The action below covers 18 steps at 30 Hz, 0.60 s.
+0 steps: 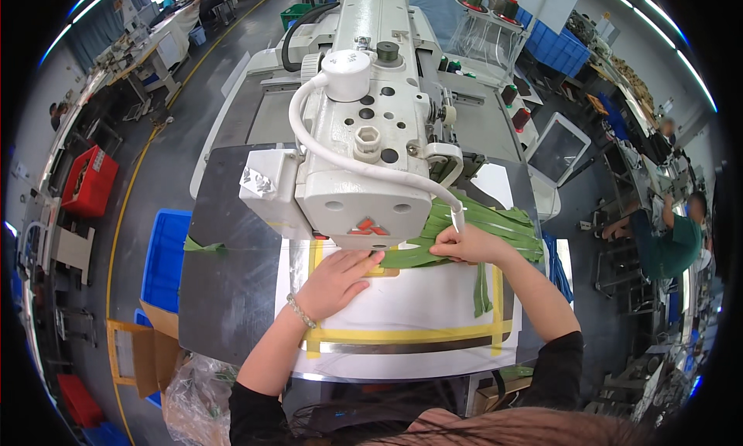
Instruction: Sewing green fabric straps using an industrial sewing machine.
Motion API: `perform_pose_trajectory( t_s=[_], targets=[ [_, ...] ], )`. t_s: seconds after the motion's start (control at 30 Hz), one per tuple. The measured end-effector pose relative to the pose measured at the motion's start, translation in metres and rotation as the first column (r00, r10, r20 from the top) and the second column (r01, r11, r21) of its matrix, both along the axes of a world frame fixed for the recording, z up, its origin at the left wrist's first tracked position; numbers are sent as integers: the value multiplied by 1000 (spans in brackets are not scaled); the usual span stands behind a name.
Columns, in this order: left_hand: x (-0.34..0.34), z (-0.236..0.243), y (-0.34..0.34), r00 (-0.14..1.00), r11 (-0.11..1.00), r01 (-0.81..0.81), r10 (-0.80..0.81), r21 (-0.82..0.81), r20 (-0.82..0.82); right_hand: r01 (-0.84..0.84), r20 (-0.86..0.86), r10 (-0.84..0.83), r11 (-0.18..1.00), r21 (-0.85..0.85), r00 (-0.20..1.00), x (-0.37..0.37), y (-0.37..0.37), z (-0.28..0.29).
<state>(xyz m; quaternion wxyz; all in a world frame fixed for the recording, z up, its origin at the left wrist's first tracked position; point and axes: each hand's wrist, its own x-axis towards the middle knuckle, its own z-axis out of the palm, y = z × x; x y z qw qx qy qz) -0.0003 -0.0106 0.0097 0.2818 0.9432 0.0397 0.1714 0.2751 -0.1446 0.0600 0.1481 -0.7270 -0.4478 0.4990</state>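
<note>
A large white industrial sewing machine point(368, 191) stands in front of me, its head over a white work sheet point(410, 311) edged with yellow tape. Just under the front of that head, my left hand point(333, 283) lies flat with its fingers stretched toward the end of a green fabric strap point(414, 257). Whether those fingertips touch the strap I cannot tell. My right hand point(468, 245) is closed in a pinch on the strap, to the right of the head. Behind and right of it spreads a bundle of green straps point(507, 225), with one loose end point(482, 291) hanging over the sheet.
A white hose point(364, 167) curves over the machine head and down near my right hand. Left of the dark table point(224, 307) are a blue bin point(162, 252) and a cardboard box point(159, 353). A screen point(557, 148) stands right; a person point(673, 241) sits farther right.
</note>
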Motion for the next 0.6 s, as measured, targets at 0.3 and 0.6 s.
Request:
perform_pose_trajectory(
  t_s=[0.3, 0.6],
  targets=[
    [8, -3, -31, 979, 945, -185, 202, 270, -36, -42, 12, 40, 980, 197, 999, -6, 5, -15],
    [10, -7, -35, 970, 925, -219, 241, 309, -34, -79, -167, 72, 996, -37, 983, 41, -42, 27]
  ],
)
